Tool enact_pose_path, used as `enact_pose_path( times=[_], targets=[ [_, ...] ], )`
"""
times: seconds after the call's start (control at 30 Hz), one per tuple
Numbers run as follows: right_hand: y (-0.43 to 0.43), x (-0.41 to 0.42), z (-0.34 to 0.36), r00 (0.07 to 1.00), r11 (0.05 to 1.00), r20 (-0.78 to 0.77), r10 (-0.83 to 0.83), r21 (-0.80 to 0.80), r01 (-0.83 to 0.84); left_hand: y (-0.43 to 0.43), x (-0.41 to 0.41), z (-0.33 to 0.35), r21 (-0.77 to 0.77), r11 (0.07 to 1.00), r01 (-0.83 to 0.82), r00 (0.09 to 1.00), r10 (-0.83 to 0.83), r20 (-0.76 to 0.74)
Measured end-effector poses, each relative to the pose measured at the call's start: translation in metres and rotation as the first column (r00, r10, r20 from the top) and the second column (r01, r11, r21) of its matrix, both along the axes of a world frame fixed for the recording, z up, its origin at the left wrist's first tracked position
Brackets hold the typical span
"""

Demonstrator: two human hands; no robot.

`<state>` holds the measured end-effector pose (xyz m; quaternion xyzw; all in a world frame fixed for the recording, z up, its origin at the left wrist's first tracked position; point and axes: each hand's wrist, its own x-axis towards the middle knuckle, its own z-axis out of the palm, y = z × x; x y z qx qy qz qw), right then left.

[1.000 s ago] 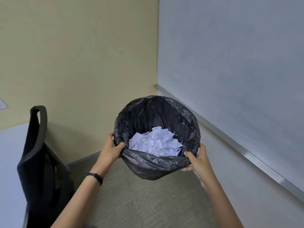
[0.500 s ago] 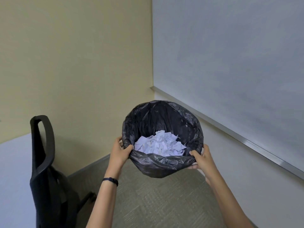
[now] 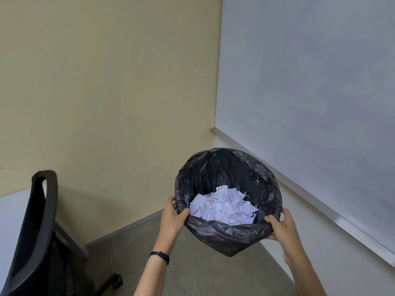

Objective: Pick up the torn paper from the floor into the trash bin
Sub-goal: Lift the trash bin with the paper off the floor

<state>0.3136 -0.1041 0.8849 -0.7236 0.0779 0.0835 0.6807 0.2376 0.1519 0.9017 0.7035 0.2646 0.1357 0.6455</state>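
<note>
I see a corner: yellow wall (image 3: 106, 92), whiteboard (image 3: 310, 82) on the right, grey carpet (image 3: 192, 274), black office chair (image 3: 36, 242) beside a white table (image 3: 10, 214).

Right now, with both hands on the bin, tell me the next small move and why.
Probably lower the trash bin to the carpet by the wall corner. The left hand and right hand each grip its bag-lined rim in the air, the torn paper already lies inside, and no scraps show on the visible floor.
</note>
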Motion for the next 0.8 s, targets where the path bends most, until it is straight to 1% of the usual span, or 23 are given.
enact_pose_path(
  times=[0.13, 0.3, 0.4, 0.57, 0.7, 0.8],
  targets=[
    [0.018, 0.075, 0.005, 0.998, 0.998, -0.015, 0.056, 0.012, -0.055, 0.014, 0.065, 0.005, 0.05, 0.998, -0.03, 0.999, 0.031, -0.019],
    [0.046, 0.169, 0.009, 0.993, 0.993, -0.014, 0.118, 0.012, -0.118, 0.031, 0.143, 0.006, 0.061, 0.993, -0.102, 0.995, 0.102, 0.001],
    [0.058, 0.209, 0.006, 0.989, 0.989, -0.017, 0.15, 0.006, -0.15, 0.041, 0.174, 0.002, 0.058, 0.987, -0.147, 0.989, 0.146, 0.018],
    [0.08, 0.268, -0.006, 0.981, 0.984, -0.087, 0.175, 0.014, -0.175, 0.067, 0.227, -0.007, 0.046, 0.983, -0.176, 0.984, 0.177, -0.011],
    [0.103, 0.323, -0.016, 0.973, 0.98, -0.119, 0.197, -0.009, -0.199, 0.087, 0.276, -0.017, 0.026, 0.981, -0.192, 0.981, 0.192, -0.022],
    [0.123, 0.367, -0.029, 0.968, 0.973, -0.128, 0.215, -0.06, -0.224, 0.108, 0.316, -0.032, -0.004, 0.982, -0.189, 0.981, 0.189, -0.044]
  ],
)
